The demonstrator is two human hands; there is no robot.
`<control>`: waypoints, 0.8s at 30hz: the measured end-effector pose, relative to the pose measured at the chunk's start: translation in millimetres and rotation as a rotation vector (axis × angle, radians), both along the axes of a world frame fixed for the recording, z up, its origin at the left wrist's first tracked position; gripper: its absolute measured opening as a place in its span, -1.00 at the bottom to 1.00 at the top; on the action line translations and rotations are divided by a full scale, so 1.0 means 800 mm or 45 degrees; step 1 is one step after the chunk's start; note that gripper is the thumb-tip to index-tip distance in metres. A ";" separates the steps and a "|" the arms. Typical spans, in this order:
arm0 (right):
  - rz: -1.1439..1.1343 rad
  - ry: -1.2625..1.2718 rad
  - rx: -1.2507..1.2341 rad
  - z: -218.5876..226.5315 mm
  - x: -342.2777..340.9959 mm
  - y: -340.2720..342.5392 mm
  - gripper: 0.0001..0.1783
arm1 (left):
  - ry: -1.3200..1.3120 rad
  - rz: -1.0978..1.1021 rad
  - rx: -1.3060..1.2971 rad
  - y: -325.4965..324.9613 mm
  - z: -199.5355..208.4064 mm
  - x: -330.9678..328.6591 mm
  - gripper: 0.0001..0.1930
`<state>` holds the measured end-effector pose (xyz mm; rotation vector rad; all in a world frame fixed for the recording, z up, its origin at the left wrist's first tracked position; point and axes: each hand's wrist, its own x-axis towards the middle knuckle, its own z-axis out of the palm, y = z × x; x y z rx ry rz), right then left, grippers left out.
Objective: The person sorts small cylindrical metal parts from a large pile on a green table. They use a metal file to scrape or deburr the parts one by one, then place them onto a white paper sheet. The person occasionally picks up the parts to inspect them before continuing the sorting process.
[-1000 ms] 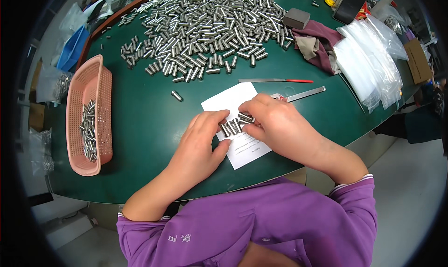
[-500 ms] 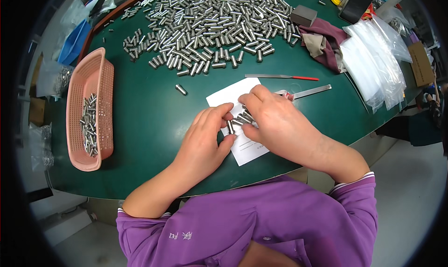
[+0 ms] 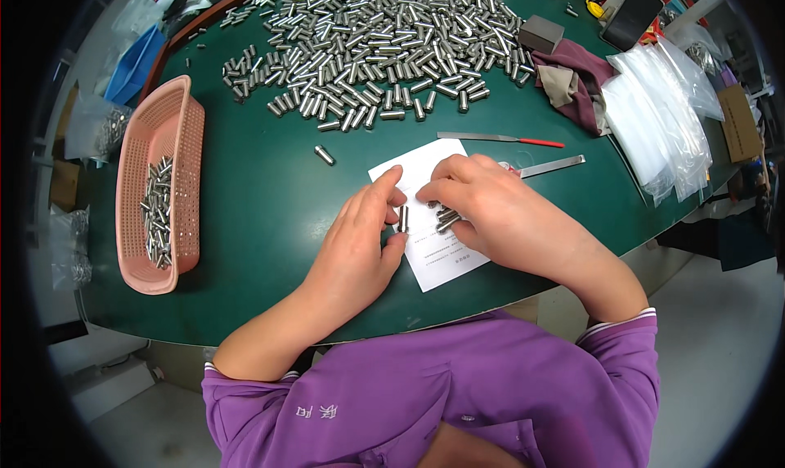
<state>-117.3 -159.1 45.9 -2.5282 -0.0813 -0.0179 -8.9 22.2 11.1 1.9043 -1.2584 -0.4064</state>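
Note:
My left hand is curled, with a single shiny metal pin upright between its fingertips and thumb. Beside it, my right hand arches over the paper, fingers bent around several small metal pins that partly show under its fingers and thumb. How firmly it grips them is hidden. Both hands are above a white printed sheet. One loose pin lies on the green table beyond my left hand.
A large heap of metal pins covers the far table. At left stands a pink basket holding more pins. A red-handled file, a metal strip, a grey block, a maroon cloth and plastic bags lie at right.
My right hand and its pins have shifted slightly right, opening a gap from the pin at my left hand. My left hand stays nearly in place. The view has shifted slightly.

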 end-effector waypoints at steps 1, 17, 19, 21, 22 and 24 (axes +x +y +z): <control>0.052 -0.019 0.011 -0.003 -0.001 -0.003 -0.60 | 0.007 0.002 -0.001 0.000 0.000 0.000 -0.25; -0.018 -0.097 0.066 -0.010 -0.018 -0.004 -0.66 | -0.128 -0.108 0.077 -0.012 0.009 -0.001 -0.12; 0.006 -0.125 0.052 -0.013 -0.017 -0.008 -0.72 | -0.139 -0.114 0.058 -0.013 0.005 0.001 -0.14; 0.031 -0.159 0.057 -0.017 -0.013 -0.014 -0.76 | -0.085 -0.110 0.081 -0.012 0.007 0.000 -0.17; 0.042 -0.180 0.070 -0.018 -0.011 -0.016 -0.78 | -0.057 -0.108 0.092 -0.013 0.008 0.000 -0.19; 0.026 -0.203 0.109 -0.023 -0.008 -0.017 -0.82 | -0.066 -0.104 0.063 -0.013 0.006 -0.001 -0.21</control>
